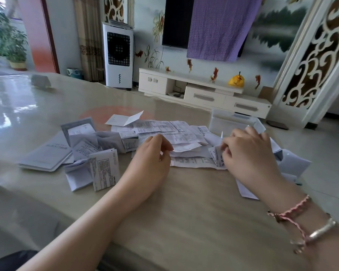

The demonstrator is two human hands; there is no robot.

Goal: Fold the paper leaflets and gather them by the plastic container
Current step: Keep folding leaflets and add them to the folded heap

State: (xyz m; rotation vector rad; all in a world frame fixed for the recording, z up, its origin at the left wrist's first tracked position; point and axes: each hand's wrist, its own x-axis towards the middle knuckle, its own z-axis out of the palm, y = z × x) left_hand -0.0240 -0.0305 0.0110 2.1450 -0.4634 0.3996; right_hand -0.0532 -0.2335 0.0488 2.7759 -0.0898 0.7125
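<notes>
A small folded leaflet (217,155) stands pinched between the thumb and curled fingers of the right hand (249,153), at the near right edge of the paper heap; the left hand (153,159) rests just beside it on the table, fingers loosely curled and holding nothing, their tips touching a loose printed sheet (186,147). The heap of leaflets (160,128) spreads across the middle of the table, some flat, some creased; to the left lie already folded ones (105,169) and a larger white booklet (47,153). The clear plastic container (233,122) sits just behind the right hand, at the far right of the heap; more white paper (294,163) lies under and beyond that wrist, which wears a pink braided cord (294,212) and a silver bangle (321,229). The table (184,212) is glossy beige, with a pale red round mark under the far papers; beyond it stand a white TV cabinet (204,90), a television (176,22) half draped in purple cloth (219,28), a white air cooler (118,55) and a potted plant (10,42) by a red door frame.
</notes>
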